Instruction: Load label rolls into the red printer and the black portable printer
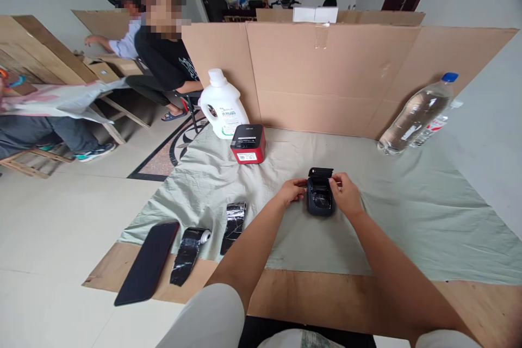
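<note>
I seem to be working at the raised lid (pixel 321 172) of the black portable printer (pixel 320 205) on the draped surface (pixel 391 223), my left hand (pixel 291 192) and right hand (pixel 346 193) flanking it, fingers (pixel 335 185) bent but whether pinching I cannot tell, and next likely calls for steadying its body.

Couldn't read anything here tbh: the print (pixel 229 115) on the white jug (pixel 223 102) was way too tiny, the sticker (pixel 247 157) on the red-and-black box (pixel 249 141) was just a blur, and the pale lettering (pixel 188 67) on the black shirt (pixel 161 62) wasn't legible either.
</note>
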`<state>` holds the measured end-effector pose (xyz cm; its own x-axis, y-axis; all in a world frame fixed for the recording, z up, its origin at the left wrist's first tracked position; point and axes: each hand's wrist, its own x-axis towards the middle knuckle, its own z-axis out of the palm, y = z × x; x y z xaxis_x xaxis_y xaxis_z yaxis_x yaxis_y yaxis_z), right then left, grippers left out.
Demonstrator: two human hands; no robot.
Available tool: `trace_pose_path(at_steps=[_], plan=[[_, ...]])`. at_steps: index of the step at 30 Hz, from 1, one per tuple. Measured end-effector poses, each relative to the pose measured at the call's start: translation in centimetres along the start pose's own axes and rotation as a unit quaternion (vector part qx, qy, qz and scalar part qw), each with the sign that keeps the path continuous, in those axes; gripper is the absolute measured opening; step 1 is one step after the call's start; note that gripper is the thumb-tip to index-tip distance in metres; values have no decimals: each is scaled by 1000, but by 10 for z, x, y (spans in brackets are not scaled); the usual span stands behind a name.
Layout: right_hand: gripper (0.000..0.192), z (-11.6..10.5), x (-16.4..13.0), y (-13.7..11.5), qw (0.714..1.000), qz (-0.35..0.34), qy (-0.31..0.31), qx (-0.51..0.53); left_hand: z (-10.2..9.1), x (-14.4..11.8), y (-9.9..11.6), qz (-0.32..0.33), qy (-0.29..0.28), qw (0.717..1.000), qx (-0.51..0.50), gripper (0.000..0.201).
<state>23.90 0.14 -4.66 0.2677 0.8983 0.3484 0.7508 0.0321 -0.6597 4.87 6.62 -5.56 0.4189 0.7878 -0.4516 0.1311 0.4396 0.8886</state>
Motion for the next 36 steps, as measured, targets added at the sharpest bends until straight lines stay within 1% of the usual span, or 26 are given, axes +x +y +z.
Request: trace_pose_path(at_steps=[2, 4, 6, 7, 8, 9, 10, 11, 12, 13, 14, 15, 17, 19, 22, 25, 27, 29, 30, 32, 34, 36], plan=[[33, 13, -19, 6, 998, 4, 25, 61, 1, 0, -1, 2, 9, 1000, 4, 44], [36, 24, -36, 11, 994, 3, 52, 96, 3, 0, -2, 3, 27, 1000, 7, 40], [39, 32, -47, 16, 990, -7, 69, 120, 7, -2, -5, 8, 60, 998, 13, 37], [39, 35, -50, 19, 989, -12, 72, 130, 9, -3, -7, 17, 88, 996, 26, 35], [40, 38, -52, 22, 988, -14, 72, 139, 11, -5, -9, 36, 126, 990, 48, 32], [40, 39, -53, 24, 986, -13, 70, 149, 13, -8, -10, 69, 162, 981, 80, 29], [40, 40, -52, 26, 985, -8, 67, 158, 15, -11, -10, 114, 190, 968, 118, 27], [41, 41, -52, 28, 984, 0, 64, 168, 17, -14, -9, 166, 202, 952, 161, 28], [42, 41, -51, 29, 983, 8, 62, 175, 20, -16, -7, 216, 195, 934, 207, 30], [42, 41, -50, 30, 981, 14, 59, 182, 22, -18, -3, 255, 173, 916, 255, 33], [43, 41, -50, 31, 981, 19, 56, 187, 25, -20, 2, 278, 146, 899, 306, 35], [44, 41, -50, 31, 980, 23, 54, 192, 29, -21, 9, 284, 120, 881, 359, 36], [45, 39, -50, 31, 978, 29, 48, 201, 38, -20, 23, 262, 85, 838, 470, 35], [46, 38, -51, 30, 976, 31, 43, 211, 48, -17, 36, 214, 63, 793, 567, 32], [46, 36, -51, 29, 974, 34, 40, 219, 63, -10, 50, 148, 29, 732, 664, 28], [46, 36, -50, 28, 973, 37, 43, 225, 72, -4, 58, 112, -2, 689, 716, 24], [46, 37, -49, 29, 972, 39, 43, 230, 75, 0, 60, 96, -10, 673, 733, 23], [47, 38, -49, 29, 971, 44, 43, 233, 76, 4, 61, 95, -5, 672, 735, 21], [47, 38, -48, 30, 970, 46, 42, 234, 76, 6, 61, 100, 2, 677, 729, 19], [49, 38, -48, 30, 969, 52, 39, 238, 74, 10, 61, 116, 16, 701, 704, 17], [50, 37, -48, 30, 969, 55, 33, 240, 70, 11, 63, 126, 27, 741, 659, 20], [50, 35, -49, 30, 969, 56, 27, 238, 62, 10, 68, 128, 21, 797, 589, 24]])
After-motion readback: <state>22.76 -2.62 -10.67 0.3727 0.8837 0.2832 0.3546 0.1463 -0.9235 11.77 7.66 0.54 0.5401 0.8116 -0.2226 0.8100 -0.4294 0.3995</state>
